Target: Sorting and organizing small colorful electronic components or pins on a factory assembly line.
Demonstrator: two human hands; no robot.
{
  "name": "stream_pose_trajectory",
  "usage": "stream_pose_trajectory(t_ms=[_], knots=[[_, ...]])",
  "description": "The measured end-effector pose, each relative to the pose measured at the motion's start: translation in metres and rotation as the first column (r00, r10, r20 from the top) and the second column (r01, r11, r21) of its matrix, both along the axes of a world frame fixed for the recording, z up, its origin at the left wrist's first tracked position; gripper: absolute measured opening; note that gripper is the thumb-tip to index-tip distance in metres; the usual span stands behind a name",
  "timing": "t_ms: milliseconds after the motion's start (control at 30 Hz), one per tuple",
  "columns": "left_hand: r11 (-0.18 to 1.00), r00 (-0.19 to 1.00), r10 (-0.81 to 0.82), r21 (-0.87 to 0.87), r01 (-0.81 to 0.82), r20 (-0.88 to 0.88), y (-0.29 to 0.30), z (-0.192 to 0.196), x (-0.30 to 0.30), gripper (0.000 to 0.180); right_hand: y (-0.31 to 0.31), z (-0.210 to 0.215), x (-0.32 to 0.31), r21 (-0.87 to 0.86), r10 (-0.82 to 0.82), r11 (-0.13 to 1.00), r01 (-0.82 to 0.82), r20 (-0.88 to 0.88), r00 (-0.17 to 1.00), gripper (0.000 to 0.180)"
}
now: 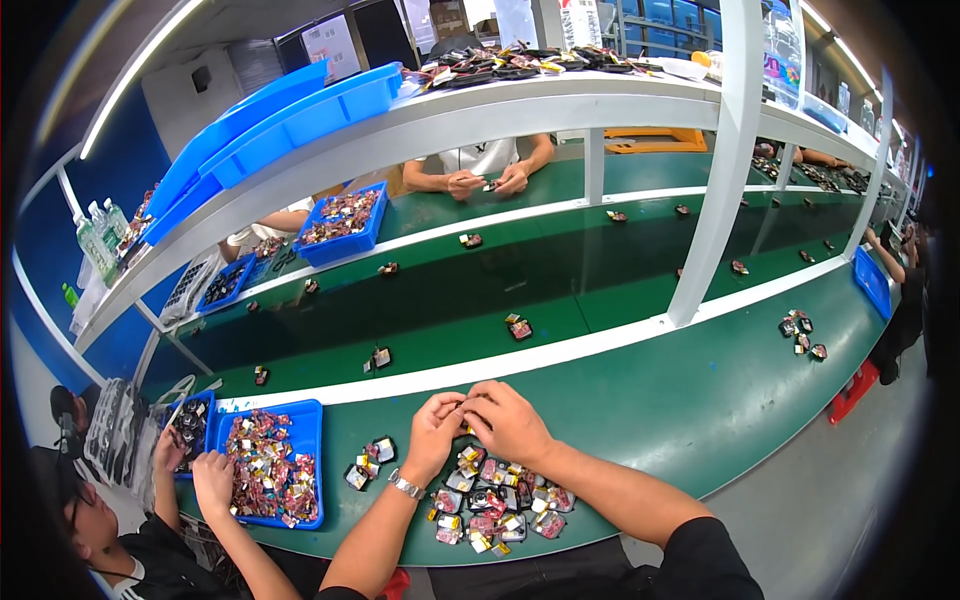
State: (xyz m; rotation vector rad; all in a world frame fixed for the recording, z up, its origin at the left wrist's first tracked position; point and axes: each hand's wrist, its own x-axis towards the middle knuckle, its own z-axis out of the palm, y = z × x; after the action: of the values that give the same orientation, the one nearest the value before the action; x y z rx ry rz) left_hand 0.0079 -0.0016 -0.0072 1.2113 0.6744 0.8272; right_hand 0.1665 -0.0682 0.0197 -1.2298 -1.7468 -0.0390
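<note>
My left hand [434, 432], a metal watch on its wrist, and my right hand [505, 425] meet above the green worktop [620, 410]. Both sets of fingers are pinched together on one small part, mostly hidden by them; a bit of yellow and dark shows below the fingertips. It resembles the pieces under my hands. There, a pile of small electronic modules [485, 500] with black cases, silver cells, reddish wires and yellow tape lies close to my body. A smaller cluster of such modules [370, 462] sits to the left of my left wrist.
At left stands a blue tray [318, 470] of wired parts, with a co-worker's hand [213, 482] over it. A conveyor belt [440, 310] carrying scattered modules runs beyond the white rail [400, 388]. A white post [715, 200] rises ahead right; another person works opposite.
</note>
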Motion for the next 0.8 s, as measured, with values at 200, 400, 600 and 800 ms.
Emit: stream_pose_trajectory(t_ms=[200,400,600,800], knots=[[0.991,0.997,0.015,0.130,-0.006,-0.074,-0.006,0.006,0.001,0.024,0.005,-0.008,0.002,-0.188,0.064,0.970,-0.157,-0.424,0.903,0.014],[0.991,0.998,0.043,0.125,-0.049,0.050,-0.003,0.010,0.005,0.031,0.064,-0.026,0.098,-0.161,-0.161,0.984,0.078,-0.605,0.780,0.005],[0.984,0.999,-0.023,0.177,0.027,-0.026,-0.002,0.006,0.007,0.025,0.087,-0.036,0.197,-0.186,-0.674,0.736,0.651,-0.290,0.680,0.014],[0.984,0.998,0.031,0.179,-0.021,-0.053,-0.001,0.005,-0.003,0.021,0.088,-0.021,0.116,-0.176,-0.559,0.815,0.552,0.013,0.829,0.049]])
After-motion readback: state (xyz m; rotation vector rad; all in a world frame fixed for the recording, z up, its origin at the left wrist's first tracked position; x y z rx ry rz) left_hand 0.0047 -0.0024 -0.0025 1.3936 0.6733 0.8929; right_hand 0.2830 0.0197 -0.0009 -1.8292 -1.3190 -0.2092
